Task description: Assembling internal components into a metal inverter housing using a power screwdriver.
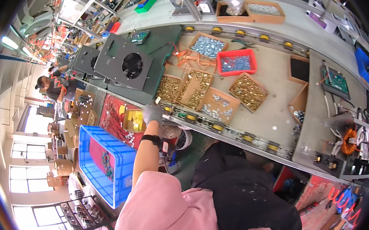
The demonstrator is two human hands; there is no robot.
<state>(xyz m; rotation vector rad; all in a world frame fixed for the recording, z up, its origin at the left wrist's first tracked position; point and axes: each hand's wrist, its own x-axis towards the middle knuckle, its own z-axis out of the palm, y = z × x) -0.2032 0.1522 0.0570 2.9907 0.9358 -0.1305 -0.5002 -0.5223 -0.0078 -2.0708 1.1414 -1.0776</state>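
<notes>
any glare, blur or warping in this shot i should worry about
Head view, left: windows blown out white, a lamp glaring; head view, edges: black rim, rainbow streak at lower left, the far rail curved by the fisheye; head view, middle: red tray evenly lit and fairly clear.

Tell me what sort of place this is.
Probably an electronics assembly workshop: heaps of small brass-coloured parts, a dark grey case with a round black fan, and a green circuit board at the right.
</notes>
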